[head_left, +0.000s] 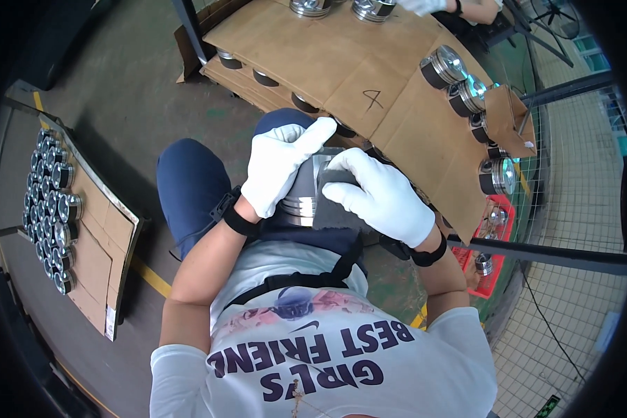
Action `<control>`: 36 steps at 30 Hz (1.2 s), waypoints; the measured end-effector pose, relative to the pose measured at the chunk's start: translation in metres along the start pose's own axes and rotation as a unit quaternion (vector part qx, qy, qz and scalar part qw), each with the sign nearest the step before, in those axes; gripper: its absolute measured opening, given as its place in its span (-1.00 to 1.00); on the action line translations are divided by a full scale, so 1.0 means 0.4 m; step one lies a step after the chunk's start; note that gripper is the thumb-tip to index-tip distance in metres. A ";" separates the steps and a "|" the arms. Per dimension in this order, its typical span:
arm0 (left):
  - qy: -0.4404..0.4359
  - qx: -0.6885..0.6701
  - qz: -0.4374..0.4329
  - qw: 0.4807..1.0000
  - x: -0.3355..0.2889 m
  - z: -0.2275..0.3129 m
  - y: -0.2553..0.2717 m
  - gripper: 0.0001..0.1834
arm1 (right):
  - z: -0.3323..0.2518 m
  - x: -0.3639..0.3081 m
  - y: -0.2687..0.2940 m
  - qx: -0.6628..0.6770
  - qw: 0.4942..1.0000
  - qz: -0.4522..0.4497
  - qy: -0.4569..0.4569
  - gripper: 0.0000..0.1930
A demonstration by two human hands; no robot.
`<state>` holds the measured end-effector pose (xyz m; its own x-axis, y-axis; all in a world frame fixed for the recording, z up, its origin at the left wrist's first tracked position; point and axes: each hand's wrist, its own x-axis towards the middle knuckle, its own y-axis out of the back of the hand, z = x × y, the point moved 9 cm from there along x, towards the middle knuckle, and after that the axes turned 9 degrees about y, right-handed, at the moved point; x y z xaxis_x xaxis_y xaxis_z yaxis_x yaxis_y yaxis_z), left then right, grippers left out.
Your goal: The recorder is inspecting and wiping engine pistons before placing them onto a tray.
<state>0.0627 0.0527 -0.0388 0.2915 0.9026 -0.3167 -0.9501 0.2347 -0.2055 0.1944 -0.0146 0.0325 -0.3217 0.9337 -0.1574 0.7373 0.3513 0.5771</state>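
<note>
My left hand (277, 166), in a white glove, is closed around a metal piston (299, 206) with a dark skirt and shiny ring grooves. The piston is over my lap, its grooved end toward my body. In my right hand (386, 197), also gloved in white, is a dark grey scouring pad (336, 203), pinched between thumb and fingers. The pad lies against the piston's right side and covers part of it. Where my left fingertips wrap the piston is hidden.
Ahead stands a cardboard-topped table (313, 59) with pistons (444, 66) along its right edge and more under the sheet. A red crate (498, 268) sits at right. At left, a cardboard-covered pallet (97, 258) carries several pistons. A co-worker's gloved hand (423, 5) shows at the top.
</note>
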 end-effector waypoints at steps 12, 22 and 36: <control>0.021 0.051 -0.001 0.998 -0.001 0.001 -0.011 -0.59 | -0.022 0.013 0.015 -0.045 0.989 0.034 0.140 -0.76; 0.044 0.078 0.009 0.996 -0.005 0.006 -0.020 -0.55 | -0.018 0.007 0.014 -0.093 0.993 0.036 0.063 -0.77; -0.015 0.133 0.022 0.991 0.012 0.018 -0.020 -0.44 | -0.008 0.015 0.009 -0.091 0.984 0.096 0.123 -0.82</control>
<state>0.0708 0.0578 -0.0321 0.2493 0.9235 -0.2914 -0.9587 0.2779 0.0605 0.1934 -0.0079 0.0361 -0.3370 0.9289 0.1536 0.6873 0.1312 0.7145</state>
